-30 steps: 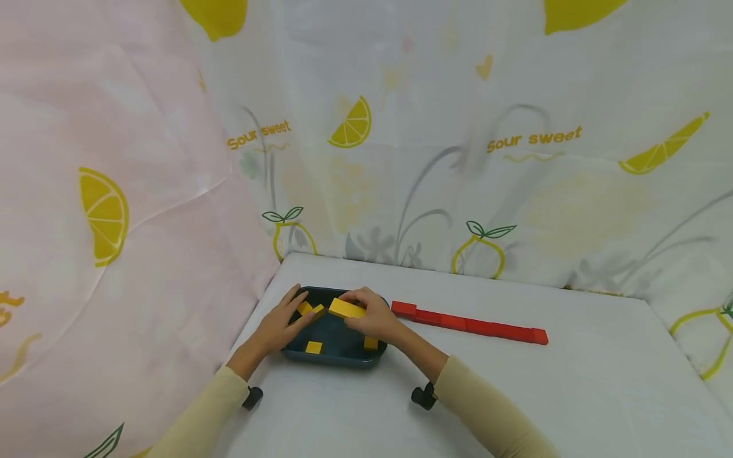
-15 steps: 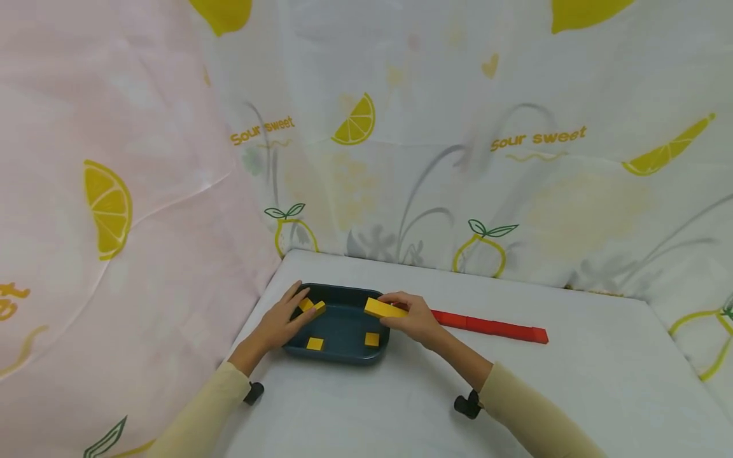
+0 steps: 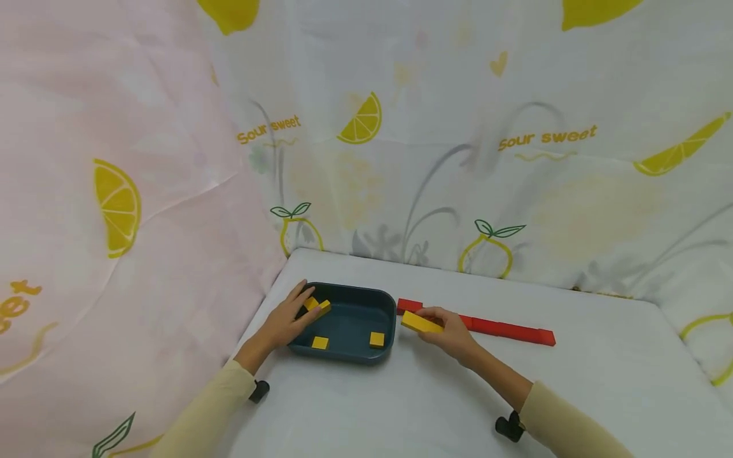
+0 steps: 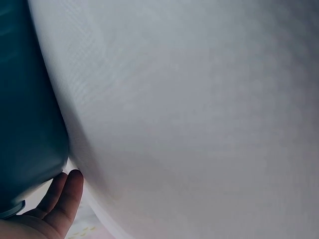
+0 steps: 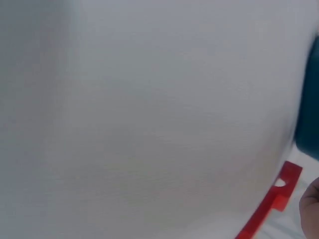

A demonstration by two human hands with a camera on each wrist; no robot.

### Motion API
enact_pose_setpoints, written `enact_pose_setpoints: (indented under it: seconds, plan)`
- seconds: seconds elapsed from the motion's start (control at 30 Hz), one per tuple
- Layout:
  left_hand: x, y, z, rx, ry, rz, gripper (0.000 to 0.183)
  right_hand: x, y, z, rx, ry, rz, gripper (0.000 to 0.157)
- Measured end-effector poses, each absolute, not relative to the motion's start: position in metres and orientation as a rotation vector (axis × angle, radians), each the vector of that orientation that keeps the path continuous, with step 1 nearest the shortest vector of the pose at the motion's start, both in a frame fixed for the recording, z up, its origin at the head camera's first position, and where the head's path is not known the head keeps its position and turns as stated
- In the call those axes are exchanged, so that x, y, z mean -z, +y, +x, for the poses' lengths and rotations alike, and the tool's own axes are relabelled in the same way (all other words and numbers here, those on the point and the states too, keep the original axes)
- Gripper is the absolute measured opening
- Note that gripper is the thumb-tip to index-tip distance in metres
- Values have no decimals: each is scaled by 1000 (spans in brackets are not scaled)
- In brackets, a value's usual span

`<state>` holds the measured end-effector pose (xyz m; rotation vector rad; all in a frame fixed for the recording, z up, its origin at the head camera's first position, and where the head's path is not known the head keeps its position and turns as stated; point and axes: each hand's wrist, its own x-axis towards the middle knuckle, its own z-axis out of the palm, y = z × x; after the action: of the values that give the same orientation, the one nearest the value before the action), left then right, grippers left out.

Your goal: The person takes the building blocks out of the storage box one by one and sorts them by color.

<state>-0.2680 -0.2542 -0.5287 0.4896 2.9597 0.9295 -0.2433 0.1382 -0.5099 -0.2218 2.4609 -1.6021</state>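
Observation:
My left hand (image 3: 286,321) grips the left end of a dark blue tray (image 3: 343,356); its thumb lies over the inside, by two yellow blocks (image 3: 323,308). In the left wrist view, fingertips (image 4: 75,177) show against the tray's outer wall. My right hand (image 3: 455,334) pinches a long yellow block (image 3: 420,322) between thumb and fingers, just right of the tray and above the white table. Behind that hand, partly covered by it, runs a line of red blocks (image 3: 506,329). In the right wrist view only an edge of the hand (image 5: 310,211) shows, and the yellow block is hidden.
Two more yellow blocks lie apart on the tray floor, one near its front left (image 3: 320,343) and one near its front right (image 3: 376,340). The white table (image 3: 366,413) ends at a lemon-print cloth (image 3: 435,159) behind and a pinkish cloth (image 3: 189,248) at left.
My right hand has lifted the yellow block out over the tray's right rim and carried it rightward, in front of the red line. The left hand has stayed at the tray.

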Motion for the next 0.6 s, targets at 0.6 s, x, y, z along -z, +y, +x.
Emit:
enact_pose_setpoints:
  seconds: [0.6]
  plan:
    - [529,-251,-268,-898,2977,469,68,542,149,-247,1279,2539,-516,36]
